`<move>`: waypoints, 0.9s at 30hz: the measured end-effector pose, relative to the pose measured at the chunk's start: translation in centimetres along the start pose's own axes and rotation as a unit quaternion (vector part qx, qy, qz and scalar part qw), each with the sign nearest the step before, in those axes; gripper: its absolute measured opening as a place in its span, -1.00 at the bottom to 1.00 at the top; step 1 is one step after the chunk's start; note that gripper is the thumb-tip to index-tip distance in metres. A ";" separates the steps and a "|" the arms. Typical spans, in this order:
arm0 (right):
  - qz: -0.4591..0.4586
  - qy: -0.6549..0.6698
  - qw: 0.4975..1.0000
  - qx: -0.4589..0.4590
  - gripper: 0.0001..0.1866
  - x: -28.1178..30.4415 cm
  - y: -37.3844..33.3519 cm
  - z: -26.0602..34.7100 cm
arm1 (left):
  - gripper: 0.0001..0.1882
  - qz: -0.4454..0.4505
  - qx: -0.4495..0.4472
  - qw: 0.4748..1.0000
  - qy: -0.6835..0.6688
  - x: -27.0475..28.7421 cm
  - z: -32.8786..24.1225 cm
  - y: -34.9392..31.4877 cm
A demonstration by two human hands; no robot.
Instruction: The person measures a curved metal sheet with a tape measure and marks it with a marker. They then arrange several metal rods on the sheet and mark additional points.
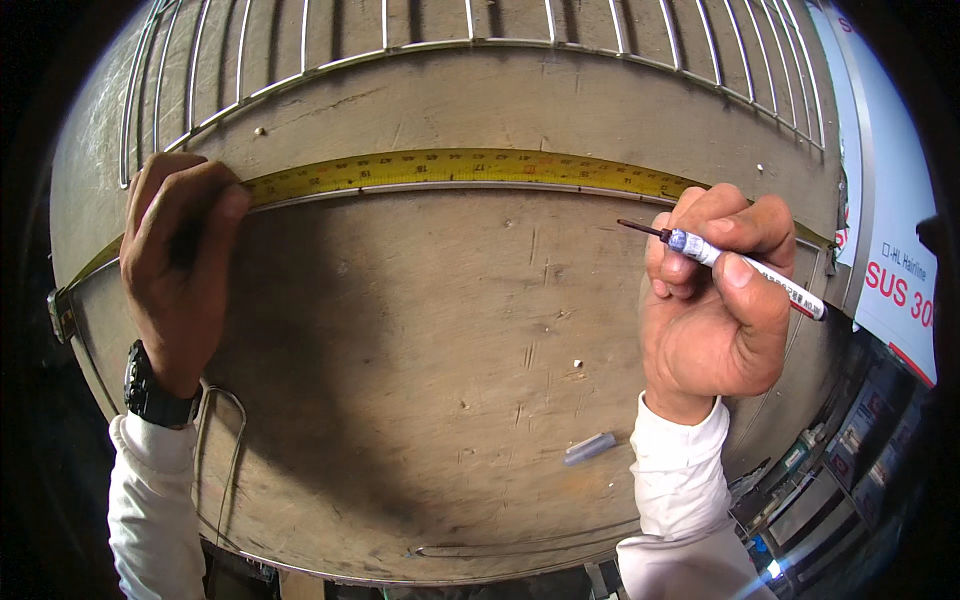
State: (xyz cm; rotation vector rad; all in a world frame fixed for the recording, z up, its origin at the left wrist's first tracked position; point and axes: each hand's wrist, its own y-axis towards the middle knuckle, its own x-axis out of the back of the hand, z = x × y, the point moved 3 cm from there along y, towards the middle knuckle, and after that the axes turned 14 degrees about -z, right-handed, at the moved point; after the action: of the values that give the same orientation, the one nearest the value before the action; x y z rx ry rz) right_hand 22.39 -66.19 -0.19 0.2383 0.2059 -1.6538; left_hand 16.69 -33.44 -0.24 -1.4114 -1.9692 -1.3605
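Observation:
A yellow tape measure blade stretches left to right across the table, with a thin metal rod along its near edge. At the left, my left hand, a black watch on its wrist, has its fingers closed over the blade and rod; the exact grip is partly hidden. The tape's case hangs at the table's left edge. In my right hand is an uncapped white marker pen, its dark tip pointing left, just below the rod and apart from it. A translucent grey cap lies on the table nearer me.
Across the far side of the worn brown table lies a wire rack with several parallel bars. A bent metal rod rests by my left forearm. White printed sheeting stands at the right, beyond the table edge.

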 end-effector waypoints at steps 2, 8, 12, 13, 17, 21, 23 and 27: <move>-0.005 -0.016 1.000 0.008 -0.78 -0.4 -0.3 -0.2 | -0.90 0.004 0.003 1.000 0.002 -0.1 -0.1 0.0; 0.148 -0.210 0.958 0.124 -0.84 -2.3 -0.7 -0.5 | -0.90 0.005 -0.013 1.000 0.000 -0.1 -0.1 0.2; 0.150 -0.233 0.949 0.148 -0.84 -2.6 -0.8 -0.8 | -0.91 0.007 -0.008 1.000 -0.005 0.0 0.0 0.1; 0.149 -0.237 0.948 0.152 -0.84 -2.7 -0.8 -0.7 | -0.91 0.005 -0.009 1.000 -0.005 0.0 0.0 0.0; 0.145 -0.234 0.950 0.144 -0.84 -2.8 -0.8 -0.6 | -0.91 0.003 -0.015 1.000 -0.005 0.0 0.1 0.0; 0.150 -0.234 0.950 0.143 -0.85 -2.5 -0.6 -0.7 | -0.91 0.006 -0.023 1.000 -0.003 -0.3 0.2 0.0; 0.153 -0.237 0.949 0.142 -0.85 -2.7 -0.6 -0.7 | -0.91 0.007 -0.015 1.000 0.000 -0.1 0.1 -0.1; 0.145 -0.225 0.955 0.126 -0.85 -2.4 -0.8 -0.8 | -0.91 0.005 -0.001 1.000 0.003 0.0 0.1 -0.1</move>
State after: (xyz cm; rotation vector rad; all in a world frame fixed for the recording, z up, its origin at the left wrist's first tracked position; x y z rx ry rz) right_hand 21.85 -63.63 -0.29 0.0719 -0.3732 -1.3950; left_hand 16.59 -33.38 -0.30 -1.4152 -1.9551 -1.3597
